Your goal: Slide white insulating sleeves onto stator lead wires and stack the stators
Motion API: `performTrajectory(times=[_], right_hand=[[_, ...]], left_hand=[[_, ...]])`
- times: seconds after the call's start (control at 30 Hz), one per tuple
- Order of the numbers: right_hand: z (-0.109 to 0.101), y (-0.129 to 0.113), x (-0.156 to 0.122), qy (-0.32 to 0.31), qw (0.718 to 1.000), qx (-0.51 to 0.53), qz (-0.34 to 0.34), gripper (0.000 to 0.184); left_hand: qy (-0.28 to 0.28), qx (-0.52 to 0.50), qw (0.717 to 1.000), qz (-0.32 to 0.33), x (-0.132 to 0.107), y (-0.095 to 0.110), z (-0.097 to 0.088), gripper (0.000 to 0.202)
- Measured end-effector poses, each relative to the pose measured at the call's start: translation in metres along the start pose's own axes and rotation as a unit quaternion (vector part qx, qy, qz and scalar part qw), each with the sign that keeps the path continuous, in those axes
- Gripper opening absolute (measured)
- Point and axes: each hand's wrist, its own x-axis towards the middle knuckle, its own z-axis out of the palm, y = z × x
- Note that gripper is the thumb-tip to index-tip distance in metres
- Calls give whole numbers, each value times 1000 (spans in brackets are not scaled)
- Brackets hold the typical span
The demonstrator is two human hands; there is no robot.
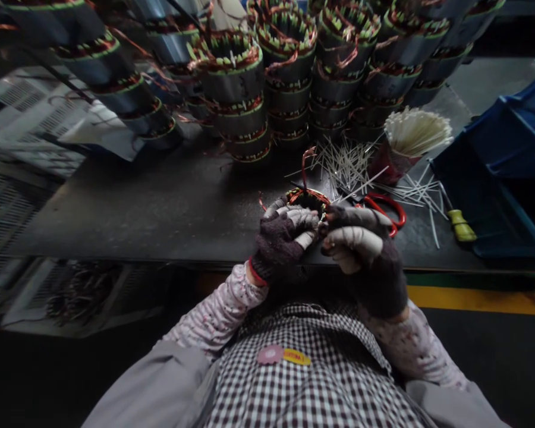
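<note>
Near the front edge of the dark workbench (160,208), I find the copper-wound stator (314,193) sitting close to the operator's body, just beyond the apron (289,380). From my seat, the widest stretch of bench top runs left, out to the slanting side edge. On the right I have less room: red-handled scissors (401,215) lie just beside the right hand (370,261), then loose white sticks (345,160), a screwdriver (462,226) and a blue bin (477,196). Behind, stacked stators (243,86) form a wall, with a red cup (395,163) of bundled sticks in front at its right end.

The stator's round opening faces up; I read its long axis as roughly upright, though the hands hide its lower body from me. One copper lead (304,169) rises from the far side of its rim.

The stator lies beyond the left hand (280,241), whose fingers are bent close together over the near rim; I can't tell how firmly they grip. The right fingers curl at the rim's right side, tips gathered, and anything pinched there is too small for me to make out.
</note>
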Motion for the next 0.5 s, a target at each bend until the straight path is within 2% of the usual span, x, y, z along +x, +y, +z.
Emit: performTrajectory(times=[0.1,0.2,0.27,0.33,0.37,0.43,0.5], right_hand=[[2,5,-16,-39,979,159,124,12],[1,-1,-30,-69,966,151,200,16],[6,-13,-24,-55,962,174,201,13],[22,-22,-2,7,953,244,177,11],[32,-23,11,57,949,266,160,13],[52,-15,38,97,947,277,132,24],[57,2,56,107,959,237,110,28]], left_hand=[[-31,30,999,-4,-1,-1,-6,14],[-37,45,998,3,-2,-1,-10,11],[-46,46,997,32,-1,0,-11,13],[-59,36,994,80,2,2,-10,14],[-64,31,992,104,3,4,-10,14],[-62,35,989,128,6,8,-12,14],[-56,41,992,108,7,11,-14,13]])
